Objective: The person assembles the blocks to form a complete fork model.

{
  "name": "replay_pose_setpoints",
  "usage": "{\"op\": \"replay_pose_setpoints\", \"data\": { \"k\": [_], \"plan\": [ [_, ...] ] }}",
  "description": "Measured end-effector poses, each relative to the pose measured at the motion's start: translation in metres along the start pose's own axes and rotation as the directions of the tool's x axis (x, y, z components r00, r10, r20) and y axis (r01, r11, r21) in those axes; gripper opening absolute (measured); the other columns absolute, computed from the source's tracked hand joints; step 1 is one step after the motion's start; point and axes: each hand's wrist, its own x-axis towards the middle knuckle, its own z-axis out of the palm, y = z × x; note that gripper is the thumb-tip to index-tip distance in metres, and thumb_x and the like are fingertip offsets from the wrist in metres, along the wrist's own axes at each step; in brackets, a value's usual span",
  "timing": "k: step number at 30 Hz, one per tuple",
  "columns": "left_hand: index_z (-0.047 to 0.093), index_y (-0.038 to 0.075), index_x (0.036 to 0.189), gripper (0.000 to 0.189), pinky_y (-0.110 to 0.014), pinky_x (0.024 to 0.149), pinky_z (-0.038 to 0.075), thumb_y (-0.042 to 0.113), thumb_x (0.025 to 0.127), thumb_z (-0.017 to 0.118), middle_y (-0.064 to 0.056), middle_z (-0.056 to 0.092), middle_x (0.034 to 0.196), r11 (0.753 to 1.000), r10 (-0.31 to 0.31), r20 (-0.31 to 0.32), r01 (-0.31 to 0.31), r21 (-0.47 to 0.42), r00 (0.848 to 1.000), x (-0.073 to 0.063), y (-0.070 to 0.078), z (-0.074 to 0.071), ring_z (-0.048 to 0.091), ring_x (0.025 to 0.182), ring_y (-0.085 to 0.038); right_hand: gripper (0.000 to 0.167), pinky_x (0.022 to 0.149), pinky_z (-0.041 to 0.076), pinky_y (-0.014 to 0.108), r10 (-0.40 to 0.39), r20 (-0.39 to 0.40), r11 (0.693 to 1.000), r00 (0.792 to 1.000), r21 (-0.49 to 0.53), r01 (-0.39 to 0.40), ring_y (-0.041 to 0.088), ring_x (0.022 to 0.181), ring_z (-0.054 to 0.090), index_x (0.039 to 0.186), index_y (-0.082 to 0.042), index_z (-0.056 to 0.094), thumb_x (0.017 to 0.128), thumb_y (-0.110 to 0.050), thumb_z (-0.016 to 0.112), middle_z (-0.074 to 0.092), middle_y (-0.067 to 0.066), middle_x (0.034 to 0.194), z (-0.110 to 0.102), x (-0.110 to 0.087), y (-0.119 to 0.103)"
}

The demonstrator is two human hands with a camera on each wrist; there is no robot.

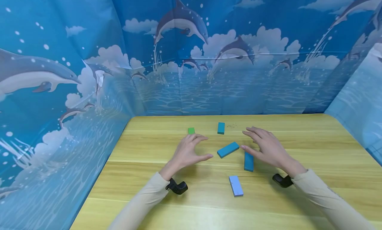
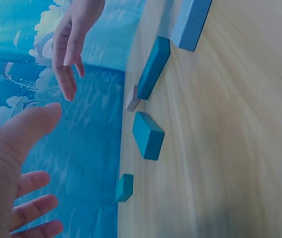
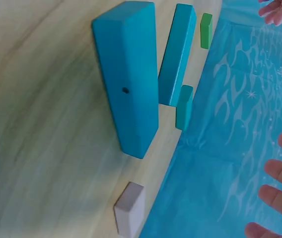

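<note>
Left hand (image 1: 187, 152): we record it spread loose above the wooden table (image 1: 298, 197), fingers apart, gripping nothing. Right hand (image 1: 266, 146): likewise splayed and empty, hovering opposite.

Between them we list a teal block (image 1: 228, 149), lying flat and aslant; neither hand touches it. Under the right thumb, a second teal block (image 1: 248, 161) lies lengthwise. Nearer us, a pale blue block (image 1: 235, 185). Farther back, a small teal block (image 1: 221, 128) and, beyond the left fingertips, a green block (image 1: 191, 131). Dolphin-print backdrop (image 1: 89, 57) encloses the table.
</note>
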Motion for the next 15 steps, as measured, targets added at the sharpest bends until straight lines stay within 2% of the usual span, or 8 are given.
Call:
{"op": "replay_pose_setpoints", "data": {
  "k": [4,10,15],
  "plan": [
    [0.060,0.018,0.128,0.064,-0.040,0.092,0.043,0.058,0.079,0.068,0.001,0.057,0.122,1.000,-0.004,0.021,0.004,-0.008,1.000,0.003,0.002,0.008,0.051,0.112,-0.017,0.056,0.095,0.032,0.060,0.000,-0.009,1.000,1.000,0.012,0.001,0.038,0.124,0.041,0.131,-0.006,0.056,0.086,-0.037,0.069,0.050,0.015,0.134,0.002,-0.003,0.000],
    [0.061,0.023,0.128,0.062,-0.039,0.091,0.044,0.060,0.078,0.068,0.002,0.057,0.123,0.999,-0.045,0.073,0.047,-0.020,0.996,0.009,0.003,0.021,0.052,0.112,-0.016,0.055,0.094,0.033,0.059,0.000,-0.018,1.000,1.000,0.014,0.001,0.037,0.123,0.042,0.130,-0.006,0.057,0.086,-0.036,0.069,0.051,0.015,0.132,0.005,-0.008,0.001],
    [0.061,0.022,0.128,0.061,-0.037,0.090,0.045,0.057,0.079,0.069,0.002,0.059,0.122,0.997,-0.066,0.114,0.071,-0.042,0.991,0.017,0.000,0.033,0.052,0.113,-0.016,0.055,0.094,0.034,0.059,0.017,-0.015,1.000,1.000,0.012,-0.017,0.036,0.124,0.042,0.131,-0.007,0.057,0.085,-0.036,0.070,0.051,0.014,0.133,0.009,-0.012,0.002]
  ]
}}
